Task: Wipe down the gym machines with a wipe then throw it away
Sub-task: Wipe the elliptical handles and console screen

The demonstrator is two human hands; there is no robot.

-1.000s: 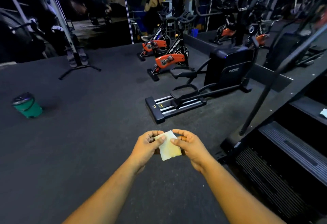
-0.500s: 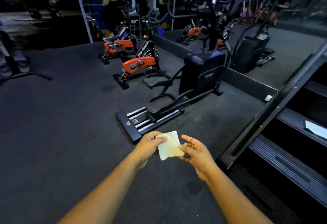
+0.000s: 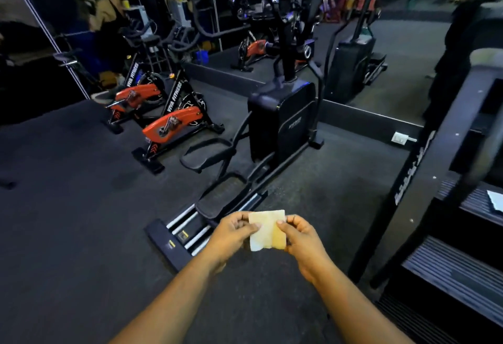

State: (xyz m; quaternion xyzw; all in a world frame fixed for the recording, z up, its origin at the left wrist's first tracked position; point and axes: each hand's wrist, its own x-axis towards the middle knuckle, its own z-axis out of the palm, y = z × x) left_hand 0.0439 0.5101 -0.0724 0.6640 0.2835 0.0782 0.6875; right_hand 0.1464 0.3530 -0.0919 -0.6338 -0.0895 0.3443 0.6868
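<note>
A pale, folded wipe [image 3: 266, 230] is held up in front of me over the dark floor. My left hand [image 3: 231, 237] pinches its left edge and my right hand [image 3: 302, 240] pinches its right edge. Just beyond the hands stands a black elliptical trainer [image 3: 280, 123] with foot pedals and floor rails. A black stair machine [image 3: 449, 235] fills the right side, close to my right arm.
Two orange-and-black spin bikes [image 3: 168, 123] stand to the left of the elliptical. Mirrors line the back wall. Another white wipe [image 3: 496, 201] lies on a step of the stair machine. A white wall socket [image 3: 398, 138] sits low behind it.
My view has swung to the right and closer to the elliptical; the green bin on the left has left the frame. Both hands still hold the wipe, now spread flatter between them.
</note>
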